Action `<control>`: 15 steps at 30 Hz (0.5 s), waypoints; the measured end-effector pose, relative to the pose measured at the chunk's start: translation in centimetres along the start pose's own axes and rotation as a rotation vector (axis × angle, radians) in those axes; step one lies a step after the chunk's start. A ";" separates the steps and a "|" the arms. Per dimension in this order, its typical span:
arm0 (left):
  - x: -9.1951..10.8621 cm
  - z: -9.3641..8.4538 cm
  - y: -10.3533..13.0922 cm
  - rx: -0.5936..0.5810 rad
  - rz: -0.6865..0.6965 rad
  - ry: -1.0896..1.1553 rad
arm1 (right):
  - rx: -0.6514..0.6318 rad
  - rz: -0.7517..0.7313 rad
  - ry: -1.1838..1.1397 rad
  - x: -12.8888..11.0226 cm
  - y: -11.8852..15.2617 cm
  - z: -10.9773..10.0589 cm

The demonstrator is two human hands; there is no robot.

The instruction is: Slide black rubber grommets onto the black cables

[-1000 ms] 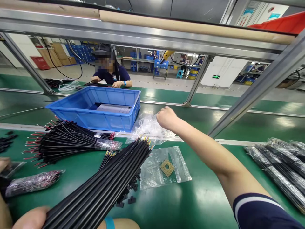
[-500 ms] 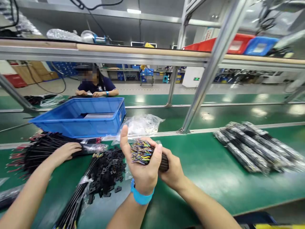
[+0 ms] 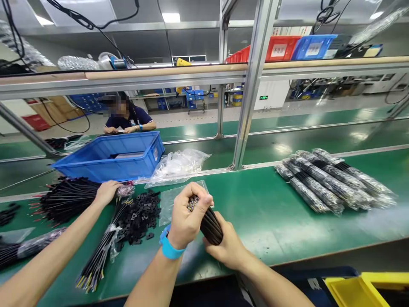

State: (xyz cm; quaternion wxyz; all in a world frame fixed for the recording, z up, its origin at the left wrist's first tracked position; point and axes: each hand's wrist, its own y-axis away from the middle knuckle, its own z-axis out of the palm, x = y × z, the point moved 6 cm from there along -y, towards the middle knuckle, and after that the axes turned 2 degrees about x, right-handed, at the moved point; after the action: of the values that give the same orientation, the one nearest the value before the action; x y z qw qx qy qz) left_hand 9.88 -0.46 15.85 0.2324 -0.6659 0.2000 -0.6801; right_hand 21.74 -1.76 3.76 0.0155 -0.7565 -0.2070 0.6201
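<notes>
A thick bundle of black cables (image 3: 211, 228) slants in front of me, just above the green bench. Its colored wire ends (image 3: 192, 203) show inside the curled fingers of my left hand (image 3: 187, 217), which wears a blue wristband and closes round the top of the bundle. My right hand (image 3: 226, 243) wraps the lower part of the same bundle; its far end is hidden by that hand. Behind my left hand lies a clear plastic bag (image 3: 168, 204), flat on the bench. A heap of small black parts (image 3: 140, 219) is to the left.
A co-worker's hand (image 3: 108, 192) rests by fanned black cables (image 3: 73, 198) at left. Another tied cable bundle (image 3: 102, 251) lies nearer. A blue bin (image 3: 111, 170) and crumpled plastic (image 3: 183, 164) stand behind. Wrapped bundles (image 3: 332, 179) lie right; a metal post (image 3: 251, 89) rises ahead.
My left fingers, spread beside the wire ends before, have closed around them. The bundle has tipped more upright. The co-worker's hand has moved toward the wrapped end of the fanned cables. The view has shifted.
</notes>
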 end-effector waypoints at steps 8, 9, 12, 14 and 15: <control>-3.3 -3.1 -1.0 0.297 -0.142 0.196 | -0.276 0.008 0.228 0.6 -2.9 -3.2; -3.2 -4.7 -0.9 0.366 -0.126 0.224 | -0.337 0.018 0.349 0.9 -3.3 -3.8; -2.4 -9.8 0.4 0.500 -0.003 0.086 | -0.534 0.066 0.796 2.2 -3.8 -5.5; -2.7 -11.5 1.9 0.401 -0.001 -0.163 | -0.612 0.083 0.980 2.8 -4.0 -6.1; -3.4 -11.3 2.8 0.263 -0.015 -0.317 | -0.640 0.085 1.026 3.1 -3.9 -6.1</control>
State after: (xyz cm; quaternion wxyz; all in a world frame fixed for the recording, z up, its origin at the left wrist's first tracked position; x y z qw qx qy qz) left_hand -1.20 -1.18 11.12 0.3407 -0.7300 0.0655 -0.5889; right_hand 26.77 4.30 3.37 -0.1397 -0.9337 -0.3191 0.0830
